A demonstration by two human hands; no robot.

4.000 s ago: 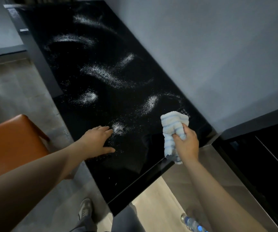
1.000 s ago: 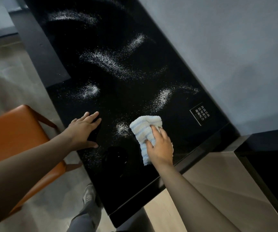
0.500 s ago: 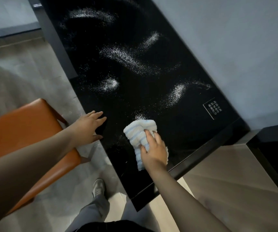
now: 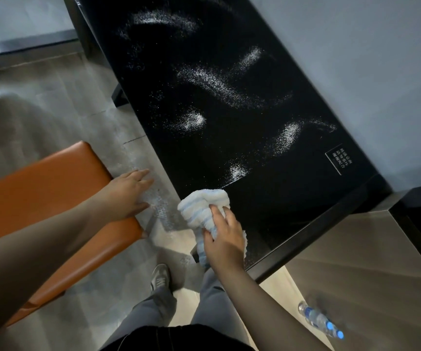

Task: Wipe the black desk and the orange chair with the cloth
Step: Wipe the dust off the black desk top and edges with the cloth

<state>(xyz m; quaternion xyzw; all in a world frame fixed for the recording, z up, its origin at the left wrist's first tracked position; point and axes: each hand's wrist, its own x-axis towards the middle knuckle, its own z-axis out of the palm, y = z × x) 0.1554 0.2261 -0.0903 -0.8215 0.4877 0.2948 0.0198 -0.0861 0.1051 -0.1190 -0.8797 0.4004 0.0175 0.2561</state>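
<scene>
The black desk (image 4: 229,102) runs from upper middle to lower right, streaked with white powder (image 4: 214,82). My right hand (image 4: 223,243) grips a bunched white and blue striped cloth (image 4: 201,209) at the desk's near left edge. My left hand (image 4: 128,192) hovers with fingers spread over the floor, off the desk, just above the corner of the orange chair (image 4: 42,198) at the left. White powder is falling off the desk edge to the floor between my hands.
A grey wall (image 4: 356,59) borders the desk's right side. A lower grey surface (image 4: 369,262) adjoins the desk's near end. A plastic water bottle (image 4: 319,321) lies on the floor at lower right. My feet and grey trousers (image 4: 161,297) stand below.
My right hand dragged the cloth leftward across the desk to its near edge, sweeping powder off. My left hand left the desk and now hangs beside the chair.
</scene>
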